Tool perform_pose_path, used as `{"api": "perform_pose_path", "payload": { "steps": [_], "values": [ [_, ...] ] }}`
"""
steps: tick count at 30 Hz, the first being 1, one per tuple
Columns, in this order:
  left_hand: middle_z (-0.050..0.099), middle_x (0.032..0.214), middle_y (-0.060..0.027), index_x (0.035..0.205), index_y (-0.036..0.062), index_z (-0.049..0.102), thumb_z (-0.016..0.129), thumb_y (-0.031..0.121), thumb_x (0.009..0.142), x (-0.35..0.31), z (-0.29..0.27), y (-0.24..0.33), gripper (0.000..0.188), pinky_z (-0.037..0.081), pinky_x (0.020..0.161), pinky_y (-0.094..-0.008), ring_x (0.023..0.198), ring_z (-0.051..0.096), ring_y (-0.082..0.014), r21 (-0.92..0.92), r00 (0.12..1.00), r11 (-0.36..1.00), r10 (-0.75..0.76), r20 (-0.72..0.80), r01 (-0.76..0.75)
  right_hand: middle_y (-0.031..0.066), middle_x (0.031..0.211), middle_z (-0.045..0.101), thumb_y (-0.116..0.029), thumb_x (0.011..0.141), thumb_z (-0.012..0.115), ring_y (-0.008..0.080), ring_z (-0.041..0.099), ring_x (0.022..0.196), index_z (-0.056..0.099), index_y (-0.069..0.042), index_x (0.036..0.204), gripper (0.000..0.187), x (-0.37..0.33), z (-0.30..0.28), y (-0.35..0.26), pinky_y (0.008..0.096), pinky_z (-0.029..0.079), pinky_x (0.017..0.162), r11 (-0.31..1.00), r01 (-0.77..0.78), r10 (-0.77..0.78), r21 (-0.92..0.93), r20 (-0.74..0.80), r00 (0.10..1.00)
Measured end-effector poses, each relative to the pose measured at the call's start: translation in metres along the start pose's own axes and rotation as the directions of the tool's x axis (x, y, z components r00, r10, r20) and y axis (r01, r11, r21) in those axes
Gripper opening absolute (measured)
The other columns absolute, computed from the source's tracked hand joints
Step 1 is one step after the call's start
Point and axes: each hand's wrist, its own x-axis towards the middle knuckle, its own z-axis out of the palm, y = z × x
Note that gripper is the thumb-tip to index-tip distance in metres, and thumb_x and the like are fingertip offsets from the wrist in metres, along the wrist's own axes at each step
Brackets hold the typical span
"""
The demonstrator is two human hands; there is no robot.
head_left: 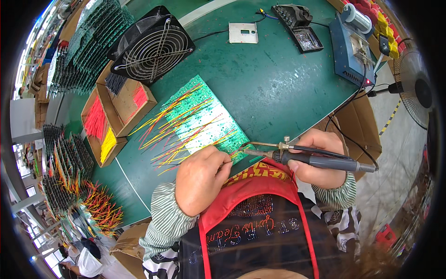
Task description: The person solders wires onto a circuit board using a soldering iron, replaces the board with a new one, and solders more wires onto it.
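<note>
A green circuit board lies at a slant on the table, with rows of red, yellow and black wires sticking out past its left side. At the board's near corner, my left hand is closed in a pinch. Short coloured wire ends show by its fingertips, but the fingers mostly hide what is between them. My right hand grips a grey soldering iron with a thin solder feed tube clamped along it. The iron's tip points left and reaches the board's near corner, close to my left fingertips.
Left of the board, a divided cardboard box holds red, yellow and dark wires. A black fan stands behind it. Stacked boards fill the far left. A blue solder feeder sits far right, its cable running to the iron.
</note>
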Motion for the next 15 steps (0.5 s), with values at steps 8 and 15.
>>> {"api": "perform_pose_path", "payload": {
  "steps": [8, 15],
  "values": [
    [0.061, 0.073, -0.0081, 0.085, -0.0009, 0.064, 0.067, 0.004, 0.079, 0.019, -0.111, -0.105, 0.008, 0.047, 0.060, -0.0263, 0.064, 0.057, -0.0144, 0.166, 0.872, 0.967, -0.089, -0.482, 0.191, 0.0027, 0.064, 0.062, -0.012, 0.072, 0.073, 0.0071, 0.057, 0.054, 0.059, -0.002, 0.078, 0.018, 0.015, -0.006, 0.001, 0.0221, 0.043, 0.051, 0.989, 0.114, -0.119, -0.096, -0.050, 0.992],
    [0.064, 0.084, -0.0166, 0.085, 0.0019, 0.064, 0.064, 0.014, 0.079, 0.092, -0.142, -0.218, 0.014, 0.050, 0.067, -0.0408, 0.074, 0.063, -0.0322, 0.490, 0.929, 0.849, -0.003, -0.371, 0.198, 0.0030, 0.061, 0.061, -0.012, 0.069, 0.072, 0.0079, 0.056, 0.053, 0.059, -0.002, 0.076, 0.018, 0.027, -0.006, -0.001, 0.0224, 0.043, 0.051, 0.999, -0.043, 0.041, -0.017, -0.096, 0.995]
  ]
}}
